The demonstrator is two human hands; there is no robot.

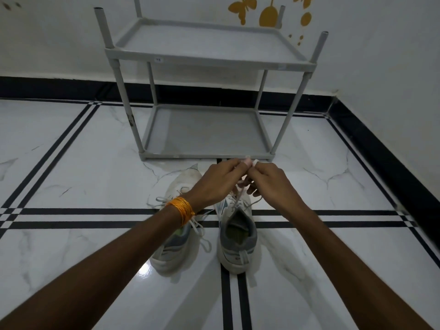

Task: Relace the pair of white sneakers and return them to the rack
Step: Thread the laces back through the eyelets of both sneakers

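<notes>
Two white sneakers with grey heels stand side by side on the floor, toes pointing at the rack. The left sneaker (175, 244) lies partly under my left forearm, its lace (202, 236) loose and trailing. Over the toe of the right sneaker (238, 241), my left hand (214, 182) and my right hand (269, 184) meet, each pinching an end of that shoe's lace (240, 195), which runs up taut from the eyelets. The toe of the right sneaker is hidden by my hands.
A grey two-shelf plastic rack (207, 60) stands just beyond the shoes against the white wall; both shelves hold nothing. The floor is glossy white marble tile with black stripes. A black skirting runs along the wall, closing in at the right.
</notes>
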